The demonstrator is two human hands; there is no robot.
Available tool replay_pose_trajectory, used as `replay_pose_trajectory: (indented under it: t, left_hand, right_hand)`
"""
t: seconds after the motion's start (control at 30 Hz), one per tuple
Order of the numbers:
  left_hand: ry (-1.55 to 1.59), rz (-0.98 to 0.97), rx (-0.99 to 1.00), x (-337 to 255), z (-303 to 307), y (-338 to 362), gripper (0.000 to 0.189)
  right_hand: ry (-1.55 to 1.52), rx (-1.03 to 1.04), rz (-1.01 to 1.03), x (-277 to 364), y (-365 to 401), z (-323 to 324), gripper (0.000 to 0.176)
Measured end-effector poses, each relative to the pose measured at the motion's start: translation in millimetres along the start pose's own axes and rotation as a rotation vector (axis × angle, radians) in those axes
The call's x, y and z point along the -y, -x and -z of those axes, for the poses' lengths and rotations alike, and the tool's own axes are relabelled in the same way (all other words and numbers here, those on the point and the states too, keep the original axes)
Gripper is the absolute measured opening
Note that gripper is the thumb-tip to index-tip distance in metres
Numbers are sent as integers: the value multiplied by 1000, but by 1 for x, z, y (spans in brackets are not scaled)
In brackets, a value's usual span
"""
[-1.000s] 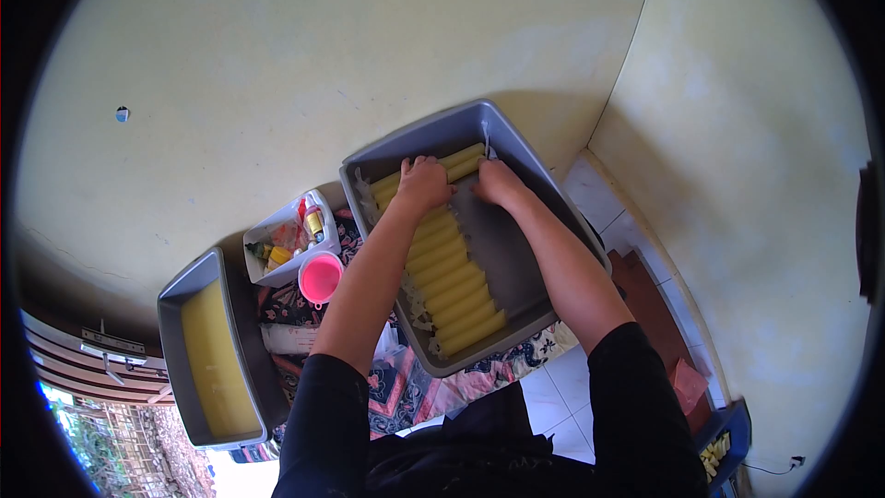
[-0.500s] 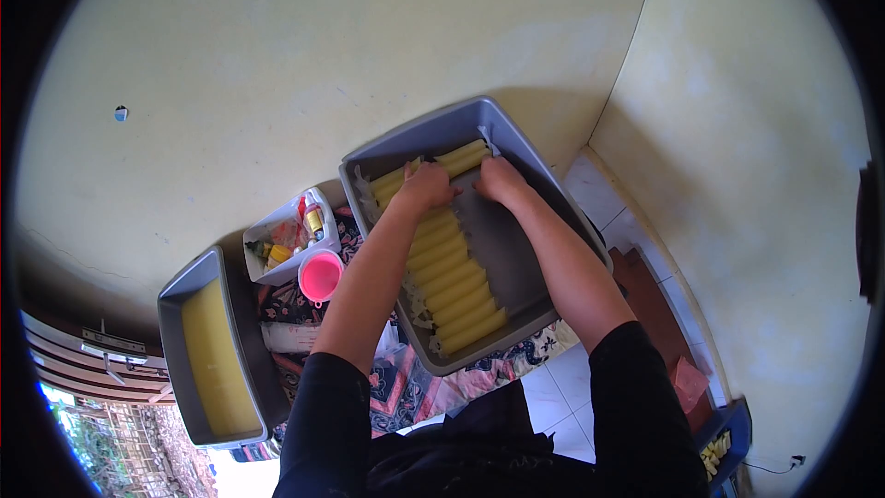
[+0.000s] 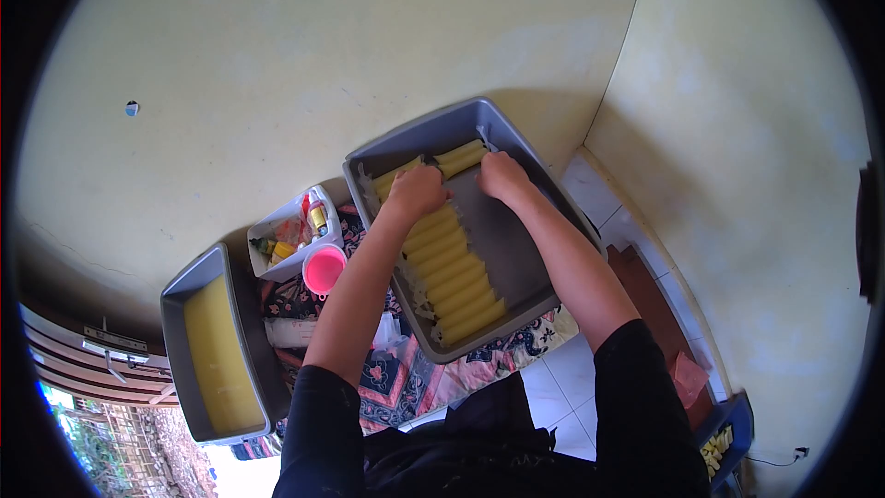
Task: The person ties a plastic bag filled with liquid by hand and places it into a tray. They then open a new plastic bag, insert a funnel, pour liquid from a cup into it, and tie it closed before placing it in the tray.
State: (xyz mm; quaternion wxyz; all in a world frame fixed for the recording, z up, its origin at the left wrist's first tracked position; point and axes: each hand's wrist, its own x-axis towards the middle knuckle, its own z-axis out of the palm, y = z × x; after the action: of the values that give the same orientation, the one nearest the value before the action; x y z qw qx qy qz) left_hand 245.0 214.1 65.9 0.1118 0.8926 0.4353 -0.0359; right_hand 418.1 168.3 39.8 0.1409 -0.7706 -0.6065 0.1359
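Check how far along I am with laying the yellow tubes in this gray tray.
A long row of yellow tubes already looks laid down the left side of the gray tray, with a couple more beside it at the far end. Your left hand and right hand are there; I can't tell whether either grips a tube. The bare floor right of the long row looks left to fill.

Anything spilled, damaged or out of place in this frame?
A thin, crack-like line marks the wall at far left, so it may be damaged. No spill shows around the gray tub of yellow sticks.
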Motion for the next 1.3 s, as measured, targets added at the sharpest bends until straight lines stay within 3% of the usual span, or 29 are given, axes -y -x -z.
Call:
replay_pose_trajectory:
  t: [0.37,0.57,0.63,0.87,1.13,1.23,1.3]
  left_hand:
    - [128,-75,-113,-18,17,76,42]
    - [185,-167,-254,-8,16,122,37]
    - [305,-224,-415,0,14,140,30]
    - [496,-187,-610,34,17,217,20]
    - [710,-49,-515,63,-8,295,18]
    - [690,-70,-501,72,-36,309,20]
    - [797,34,-397,74,-54,318,23]
  right_hand:
    - [-19,-11,71,29,66,16,27]
    - [-75,-49,203,50,107,14,23]
    - [-107,-30,220,64,123,16,22]
    - [-383,-200,430,111,171,6,13]
    - [-626,-199,672,177,241,-26,7]
    - [-478,-194,736,179,260,-60,18]
    - [-370,-202,722,174,272,-85,24]
